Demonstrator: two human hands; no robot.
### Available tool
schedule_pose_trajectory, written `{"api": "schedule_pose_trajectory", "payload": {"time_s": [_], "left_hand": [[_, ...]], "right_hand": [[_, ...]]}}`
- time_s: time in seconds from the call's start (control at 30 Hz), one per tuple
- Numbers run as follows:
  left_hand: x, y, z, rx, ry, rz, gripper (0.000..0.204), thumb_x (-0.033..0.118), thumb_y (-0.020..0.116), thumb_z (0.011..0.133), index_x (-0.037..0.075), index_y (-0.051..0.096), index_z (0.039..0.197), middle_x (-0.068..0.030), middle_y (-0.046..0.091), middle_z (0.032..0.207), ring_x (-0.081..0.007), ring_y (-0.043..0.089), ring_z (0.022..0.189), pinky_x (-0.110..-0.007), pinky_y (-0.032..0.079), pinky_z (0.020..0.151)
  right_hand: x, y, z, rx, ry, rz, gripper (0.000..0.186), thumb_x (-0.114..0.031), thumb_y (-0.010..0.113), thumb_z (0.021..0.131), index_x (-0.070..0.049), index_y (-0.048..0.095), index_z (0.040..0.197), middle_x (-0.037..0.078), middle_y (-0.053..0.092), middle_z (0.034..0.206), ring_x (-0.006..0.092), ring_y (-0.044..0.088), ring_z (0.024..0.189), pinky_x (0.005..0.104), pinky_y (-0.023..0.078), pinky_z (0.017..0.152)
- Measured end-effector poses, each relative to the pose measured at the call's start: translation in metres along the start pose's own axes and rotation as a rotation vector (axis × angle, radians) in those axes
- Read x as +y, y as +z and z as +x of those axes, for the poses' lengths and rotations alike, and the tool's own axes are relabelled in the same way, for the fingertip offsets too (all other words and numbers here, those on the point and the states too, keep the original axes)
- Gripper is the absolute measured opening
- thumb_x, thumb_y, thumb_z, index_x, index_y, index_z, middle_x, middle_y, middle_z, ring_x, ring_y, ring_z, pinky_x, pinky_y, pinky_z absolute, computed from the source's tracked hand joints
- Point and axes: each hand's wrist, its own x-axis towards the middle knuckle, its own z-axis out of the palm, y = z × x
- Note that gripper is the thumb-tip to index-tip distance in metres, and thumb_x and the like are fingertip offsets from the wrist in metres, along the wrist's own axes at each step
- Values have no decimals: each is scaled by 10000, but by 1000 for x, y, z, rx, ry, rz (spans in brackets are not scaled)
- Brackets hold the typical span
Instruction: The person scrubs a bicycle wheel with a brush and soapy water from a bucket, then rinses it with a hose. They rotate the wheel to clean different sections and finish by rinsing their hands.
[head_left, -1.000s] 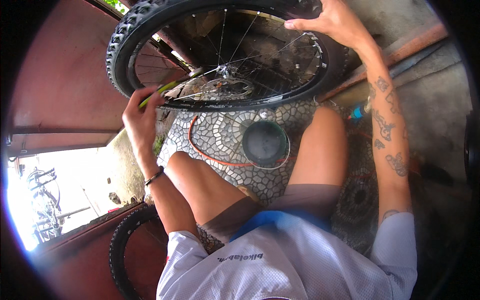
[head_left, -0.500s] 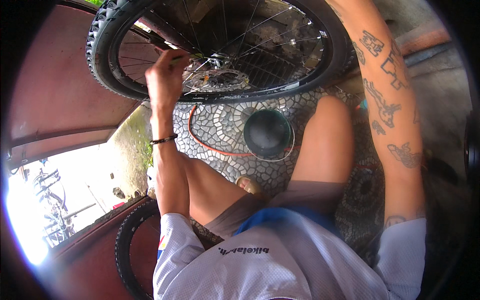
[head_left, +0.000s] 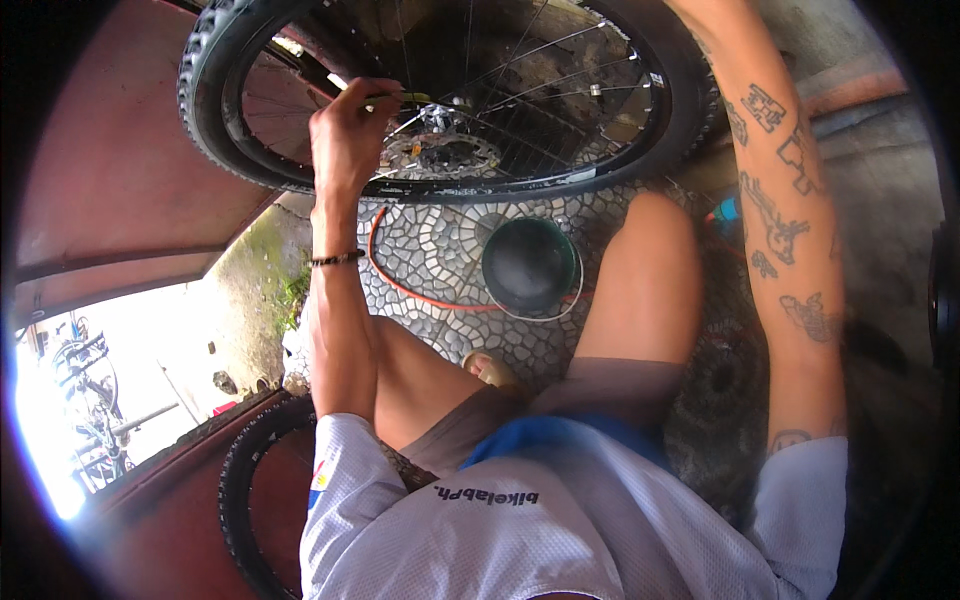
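Note:
A bicycle wheel with a knobby black tyre (head_left: 205,90), black rim and thin spokes is held up in front of me. Its disc rotor (head_left: 440,155) and hub sit near the middle. My left hand (head_left: 350,130) reaches through the spokes beside the hub, closed on a thin yellow-green tool (head_left: 400,98) whose tip points at the hub. My tattooed right forearm (head_left: 780,220) runs up along the wheel's right side. The right hand itself is cut off by the top edge.
A dark green bucket (head_left: 530,265) stands on the mosaic stone floor (head_left: 430,250) between my knees, with an orange hose (head_left: 400,288) curving past it. A second knobby tyre (head_left: 245,480) leans at lower left by a red gate (head_left: 110,170). Bicycles (head_left: 90,400) stand outside.
My left hand has risen from the wheel's lower rim to the hub with the tool. My right hand has slid up out of view, and the wheel has shifted slightly left.

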Motion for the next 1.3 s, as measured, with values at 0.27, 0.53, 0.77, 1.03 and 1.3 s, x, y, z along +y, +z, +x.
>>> {"api": "schedule_pose_trajectory", "payload": {"time_s": [0.27, 0.53, 0.77, 1.03, 1.3], "left_hand": [[0, -9, 1, -157, 72, 192, 172, 262, 757, 889, 184, 784, 1040, -125, 762, 870, -323, 737, 796, -404, 560, 720], [35, -31, -8, 6, -12, 200, 129, 244, 735, 922, 195, 796, 1025, -139, 758, 836, -275, 736, 716, -392, 561, 680], [75, -13, -125, -474, -800, 114, 173, 58, 745, 833, 79, 791, 999, -115, 764, 853, -190, 722, 729, -337, 553, 668], [9, 258, -241, -763, -55, 558, 161, 133, 628, 908, 98, 784, 895, -160, 752, 894, -292, 767, 862, -394, 623, 709], [-19, 85, -181, -561, -651, -66, 232, 133, 631, 948, 35, 744, 1126, -80, 766, 994, -174, 718, 763, -281, 544, 563]], "right_hand": [[10, 1, 10, -66, 69, 11, 505, -281, 872, 726, -35, 651, 1108, 169, 731, 906, 325, 712, 893, 445, 535, 801], [29, 13, 14, 10, -28, 20, 504, -245, 874, 725, -10, 644, 1108, 169, 731, 977, 322, 695, 939, 430, 539, 852], [67, 15, 20, -61, -32, 294, 523, -96, 902, 717, 34, 644, 1153, 80, 720, 1040, 176, 637, 989, 333, 527, 910], [95, 20, 36, -80, 44, 270, 526, -115, 906, 737, 34, 643, 1167, 77, 720, 1047, 175, 634, 987, 330, 529, 916], [113, 22, 4, 71, 67, 338, 530, -175, 909, 757, 13, 672, 1192, 47, 725, 1069, 125, 647, 979, 295, 539, 871]]}}
